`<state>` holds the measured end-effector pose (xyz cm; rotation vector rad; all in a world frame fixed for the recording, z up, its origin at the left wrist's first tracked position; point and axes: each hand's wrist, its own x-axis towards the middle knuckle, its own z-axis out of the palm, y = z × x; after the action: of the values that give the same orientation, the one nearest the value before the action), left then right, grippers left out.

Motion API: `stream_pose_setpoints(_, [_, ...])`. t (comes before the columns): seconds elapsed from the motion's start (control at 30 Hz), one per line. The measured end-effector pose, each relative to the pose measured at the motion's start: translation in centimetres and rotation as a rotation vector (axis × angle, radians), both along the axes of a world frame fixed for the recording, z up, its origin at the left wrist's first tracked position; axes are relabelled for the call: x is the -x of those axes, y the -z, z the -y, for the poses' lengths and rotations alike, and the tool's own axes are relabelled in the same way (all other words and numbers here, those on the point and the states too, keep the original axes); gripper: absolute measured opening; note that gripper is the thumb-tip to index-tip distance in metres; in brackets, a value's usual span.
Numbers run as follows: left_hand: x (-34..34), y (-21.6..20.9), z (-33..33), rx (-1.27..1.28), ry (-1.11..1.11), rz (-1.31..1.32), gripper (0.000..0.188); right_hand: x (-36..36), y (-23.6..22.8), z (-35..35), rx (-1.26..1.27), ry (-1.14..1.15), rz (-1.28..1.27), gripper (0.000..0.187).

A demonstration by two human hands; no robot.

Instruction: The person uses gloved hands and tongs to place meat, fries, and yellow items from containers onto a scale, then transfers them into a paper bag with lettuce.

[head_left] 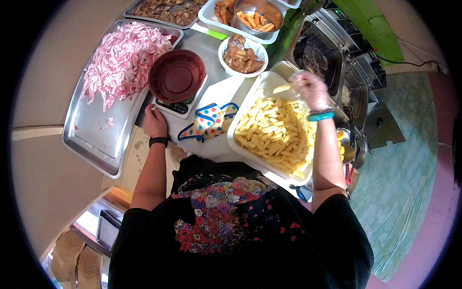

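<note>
My right hand [313, 91], in a clear plastic glove and slightly blurred by motion, is above the far right corner of a white tub [232, 139]. Pale cut potato fries [274, 130] fill the tub, and a potato fry [282, 88] sticks out from the closed fingers. A turquoise band circles that wrist. My bare left hand [154, 121] rests with curled fingers by the counter edge, close to a white kitchen scale [179, 109]; whatever its fingers may hold is hidden. On the scale stands a dark red bowl [177, 76]. A polka-dot cloth [209, 121] lies between scale and tub.
At left, a metal tray [98, 137] bears a heap of shredded pink-and-white vegetable [122, 60]. Beyond the tub are a white bowl of brown meat pieces [243, 58] and a metal pot with orange sticks [260, 19]. Fryers [317, 53] line the right side.
</note>
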<state>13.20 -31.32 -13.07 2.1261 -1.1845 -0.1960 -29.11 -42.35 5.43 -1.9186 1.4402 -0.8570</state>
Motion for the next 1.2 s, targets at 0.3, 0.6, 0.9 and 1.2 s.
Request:
stream_pose_setpoints(0.3, [0.0,0.0,0.1,0.034,0.003,0.011,0.017,6.3,-6.6,3.6,0.188,0.533,0.155,0.019])
stream_pose_setpoints(0.6, [-0.2,0.2,-0.1,0.046,0.007,0.031,0.019,7.5,-3.8,2.5,0.178,0.574,-0.418,0.043])
stream_pose_setpoints(0.9, [0.4,-0.3,0.1,0.040,0.009,0.035,0.019,9.3,3.6,-2.3,-0.622,0.515,1.067,0.023])
stream_pose_setpoints(1.2, [0.1,0.0,0.1,0.035,0.010,0.045,0.018,7.9,2.7,-3.8,-0.556,0.468,1.151,0.030])
